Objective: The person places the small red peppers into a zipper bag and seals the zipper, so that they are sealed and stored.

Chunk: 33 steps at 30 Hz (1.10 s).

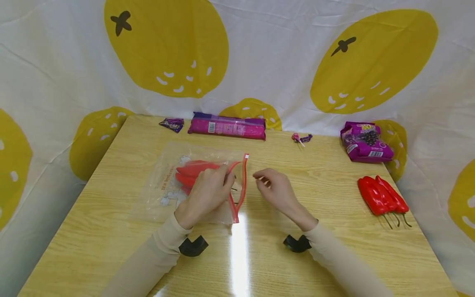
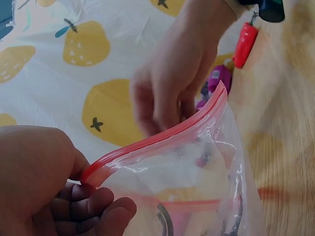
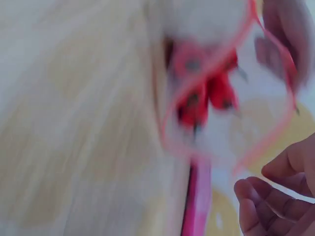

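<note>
A clear zip bag with a red zip edge lies on the table, its mouth gaping to the right. Inside are several red peppers, their stems toward the opening. My left hand pinches the red rim between thumb and fingers and lifts it, as the zip strip in the left wrist view shows. Just right of the mouth, apart from the bag, is my right hand, its fingers loosely curled with nothing between them. In the right wrist view, pepper ends show through the opening.
More red peppers lie at the right table edge. Behind them stands a purple candy bag. Along the back are a long purple-pink packet, a small purple wrapper and lollipops. A fruit-print cloth hangs behind the table.
</note>
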{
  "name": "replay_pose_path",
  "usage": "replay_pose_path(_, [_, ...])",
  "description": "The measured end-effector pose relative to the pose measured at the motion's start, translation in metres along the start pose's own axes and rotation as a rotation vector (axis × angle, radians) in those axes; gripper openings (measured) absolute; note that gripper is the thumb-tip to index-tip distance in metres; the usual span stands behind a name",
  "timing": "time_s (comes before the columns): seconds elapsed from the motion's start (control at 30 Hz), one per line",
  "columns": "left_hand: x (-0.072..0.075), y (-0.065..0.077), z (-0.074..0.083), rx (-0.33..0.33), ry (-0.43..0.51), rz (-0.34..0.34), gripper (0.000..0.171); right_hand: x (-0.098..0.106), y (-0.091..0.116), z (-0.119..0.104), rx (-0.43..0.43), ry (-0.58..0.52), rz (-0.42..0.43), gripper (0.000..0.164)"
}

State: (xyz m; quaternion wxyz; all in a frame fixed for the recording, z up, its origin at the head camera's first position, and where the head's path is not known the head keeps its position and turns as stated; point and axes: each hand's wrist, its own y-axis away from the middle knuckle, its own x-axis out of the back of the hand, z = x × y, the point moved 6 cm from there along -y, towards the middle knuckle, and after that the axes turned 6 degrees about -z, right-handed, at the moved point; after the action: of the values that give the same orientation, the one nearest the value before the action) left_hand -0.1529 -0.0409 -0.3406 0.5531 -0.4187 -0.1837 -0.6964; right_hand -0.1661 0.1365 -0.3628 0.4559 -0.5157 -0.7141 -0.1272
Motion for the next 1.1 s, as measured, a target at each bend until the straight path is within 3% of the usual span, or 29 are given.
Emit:
replay_pose_path(0.17, [0.001, 0.001, 0.000, 0.013, 0.006, -0.003, 0.019, 0.057, 0.037, 0.048, -0.063, 0.251, 0.143, 0.017])
replay_pose_path(0.3, [0.001, 0.001, 0.000, 0.009, 0.002, -0.005, 0.019, 0.105, 0.071, 0.094, -0.165, 0.473, 0.244, 0.019])
replay_pose_path(0.43, [0.001, 0.001, -0.001, 0.007, 0.001, -0.006, 0.021, 0.144, 0.107, 0.135, -0.328, 0.639, 0.277, 0.028])
replay_pose_path(0.53, [0.001, 0.001, -0.002, 0.011, 0.003, -0.009, 0.021, 0.162, 0.132, 0.160, -0.501, 0.703, 0.232, 0.037])
replay_pose_path(0.63, [0.002, 0.001, -0.001, 0.014, 0.004, -0.013, 0.020, 0.169, 0.151, 0.180, -0.656, 0.721, 0.143, 0.043])
replay_pose_path(0.77, [0.002, 0.001, -0.001, 0.015, 0.004, -0.012, 0.020, 0.168, 0.163, 0.194, -0.748, 0.712, 0.020, 0.047])
replay_pose_path(0.9, [0.002, 0.001, -0.002, 0.012, -0.002, -0.008, 0.021, 0.160, 0.166, 0.197, -0.737, 0.710, -0.055, 0.044])
replay_pose_path(1.1, [0.003, 0.001, -0.001, 0.000, -0.008, 0.002, 0.020, 0.155, 0.165, 0.197, -0.701, 0.710, -0.081, 0.036])
